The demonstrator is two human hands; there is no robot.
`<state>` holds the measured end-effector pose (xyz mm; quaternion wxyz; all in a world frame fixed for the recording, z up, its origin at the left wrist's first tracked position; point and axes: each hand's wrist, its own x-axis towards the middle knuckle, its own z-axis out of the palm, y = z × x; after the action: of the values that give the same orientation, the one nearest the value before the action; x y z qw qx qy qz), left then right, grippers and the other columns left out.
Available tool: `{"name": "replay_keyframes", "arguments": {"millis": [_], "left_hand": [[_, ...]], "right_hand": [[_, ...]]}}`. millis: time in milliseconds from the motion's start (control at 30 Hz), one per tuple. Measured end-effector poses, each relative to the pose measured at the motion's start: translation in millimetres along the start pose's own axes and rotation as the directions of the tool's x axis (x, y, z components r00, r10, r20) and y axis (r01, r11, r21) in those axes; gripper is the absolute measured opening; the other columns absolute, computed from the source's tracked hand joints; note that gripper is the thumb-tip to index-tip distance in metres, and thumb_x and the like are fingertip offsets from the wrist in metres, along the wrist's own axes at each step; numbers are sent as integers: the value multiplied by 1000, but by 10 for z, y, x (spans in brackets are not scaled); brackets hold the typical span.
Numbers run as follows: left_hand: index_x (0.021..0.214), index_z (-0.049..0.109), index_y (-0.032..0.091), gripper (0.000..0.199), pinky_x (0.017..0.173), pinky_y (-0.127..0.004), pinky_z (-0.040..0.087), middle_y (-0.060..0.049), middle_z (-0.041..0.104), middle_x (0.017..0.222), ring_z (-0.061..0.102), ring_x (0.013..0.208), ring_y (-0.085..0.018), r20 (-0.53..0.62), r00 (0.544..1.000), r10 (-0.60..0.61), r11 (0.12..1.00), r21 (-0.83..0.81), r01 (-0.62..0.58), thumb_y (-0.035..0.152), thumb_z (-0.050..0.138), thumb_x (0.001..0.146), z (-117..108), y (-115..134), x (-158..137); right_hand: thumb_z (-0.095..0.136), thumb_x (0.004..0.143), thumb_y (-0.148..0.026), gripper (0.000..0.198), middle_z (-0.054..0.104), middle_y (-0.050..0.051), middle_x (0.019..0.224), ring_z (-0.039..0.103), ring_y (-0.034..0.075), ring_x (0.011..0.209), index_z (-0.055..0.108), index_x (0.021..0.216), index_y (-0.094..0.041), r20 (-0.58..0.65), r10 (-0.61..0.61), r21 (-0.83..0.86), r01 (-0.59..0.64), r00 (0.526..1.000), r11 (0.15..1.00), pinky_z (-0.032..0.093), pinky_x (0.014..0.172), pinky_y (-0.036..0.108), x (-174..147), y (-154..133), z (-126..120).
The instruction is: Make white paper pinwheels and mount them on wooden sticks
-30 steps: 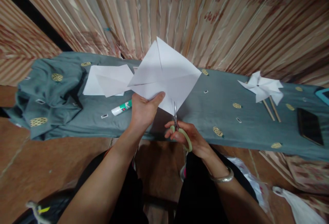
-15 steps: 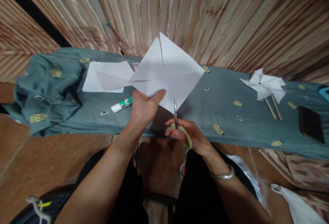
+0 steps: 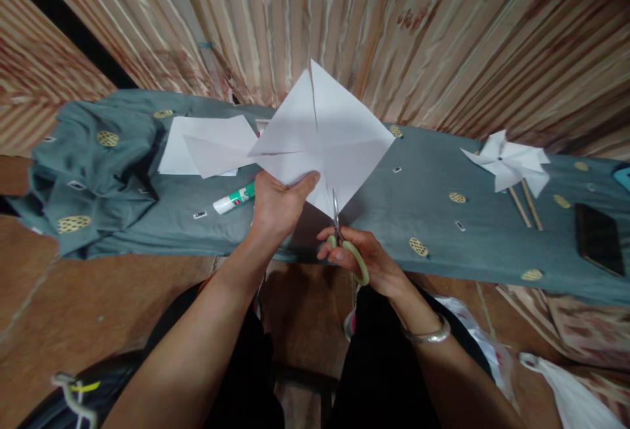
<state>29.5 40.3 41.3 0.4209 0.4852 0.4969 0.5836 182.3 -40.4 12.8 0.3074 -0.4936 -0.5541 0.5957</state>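
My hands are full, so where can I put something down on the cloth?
Bare cloth lies between the held paper and pinwheel; a smaller patch between the glue and bunched folds. It's crowded around the left hand, sheets and glue.

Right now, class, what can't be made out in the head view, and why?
All in the head view:
Left hand: most fingers are hidden beneath the white paper square.
Scissors: one blade shows; the paper hides the other.
Glue stick: one end is behind the left hand; its label print is too small to read.
Blue object: cut off by the right edge, unidentifiable.
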Motion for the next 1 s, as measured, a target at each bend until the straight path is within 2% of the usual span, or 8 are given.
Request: {"name": "replay_keyframes", "arguments": {"millis": [300, 567, 867, 1000], "left_hand": [[66, 66, 14, 12, 78, -31, 54, -3, 67, 69, 63, 77, -21, 14, 1000, 3, 1000, -6, -3, 23, 75, 64, -5, -6, 9], [69, 67, 13, 13, 73, -31, 55, -4, 67, 71, 63, 70, -19, 12, 1000, -11, 1000, 0, 11, 23, 74, 65, -14, -5, 7], [67, 66, 13, 16, 70, -29, 55, -3, 67, 69, 63, 70, -19, 9, 999, -35, 999, 4, 35, 25, 75, 63, -13, 16, -3], [68, 67, 14, 13, 74, -30, 55, -3, 69, 72, 63, 73, -20, 10, 1000, -11, 1000, -7, 11, 24, 75, 64, -14, 7, 1]], "right_hand": [[64, 75, -60, 50, 65, 3, 79, 59, 17, 70, 64, 100, -16, -7, 6, 10, -6, 1000, 1000, 48, 72, 34, -1, 12, 18], [64, 75, -57, 47, 66, 3, 77, 58, 16, 68, 64, 99, -16, -9, 1, -13, -1, 1000, 1000, 45, 67, 33, -4, -22, 25], [64, 75, -59, 48, 66, 3, 79, 59, 17, 69, 64, 100, -18, 4, -5, -10, 5, 1000, 1000, 45, 67, 33, -6, 11, 15], [63, 75, -61, 50, 65, 3, 78, 58, 17, 68, 64, 99, -17, -2, 8, -15, -8, 1000, 1000, 44, 67, 33, -6, 0, 20]]}}
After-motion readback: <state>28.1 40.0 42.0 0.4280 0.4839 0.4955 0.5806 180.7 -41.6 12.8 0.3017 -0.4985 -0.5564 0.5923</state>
